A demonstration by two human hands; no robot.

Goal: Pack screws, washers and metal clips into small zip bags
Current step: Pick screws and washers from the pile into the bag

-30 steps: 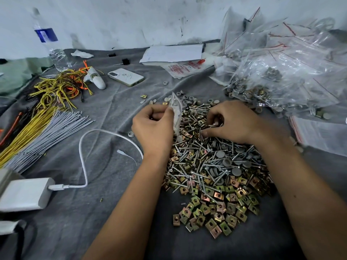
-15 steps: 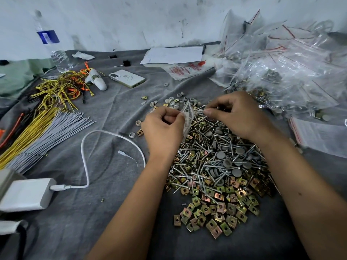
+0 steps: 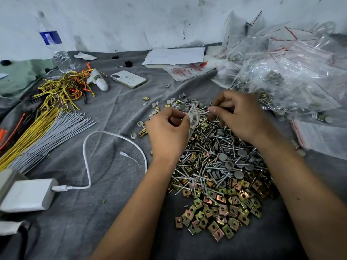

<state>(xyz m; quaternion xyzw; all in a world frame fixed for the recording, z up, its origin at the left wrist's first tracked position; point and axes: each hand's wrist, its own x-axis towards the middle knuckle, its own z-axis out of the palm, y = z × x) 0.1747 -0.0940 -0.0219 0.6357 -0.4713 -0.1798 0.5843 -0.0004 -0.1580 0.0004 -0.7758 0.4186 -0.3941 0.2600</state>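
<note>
Above the far edge of the hardware pile (image 3: 221,166), held upright: small zip bag (image 3: 193,116), long axis near vertical, upper end tilted slightly away and to the right, lower end hidden behind the left hand (image 3: 168,132). Pinched at its left edge between thumb and curled fingers of that hand. Just right of the bag, apart from it by a small gap: right hand (image 3: 238,117), fingers curled, thumb and forefinger closed on what looks like a thin screw (image 3: 207,108) lying roughly level, tip pointing left toward the bag; too small to be sure of more. Beneath both hands, on grey cloth (image 3: 97,212): screws in a tangle pointing every way, grey round washers (image 3: 223,156) among them, brass-coloured metal clips (image 3: 216,216) spread along the near side. Ring-shaped grey spacers (image 3: 180,104) scattered beyond the bag. Far right, heaped: filled zip bags (image 3: 293,77). Left side: bundled wires (image 3: 45,132), white charger (image 3: 28,194) with looping cable, phone (image 3: 128,79), water bottle (image 3: 54,44).
</note>
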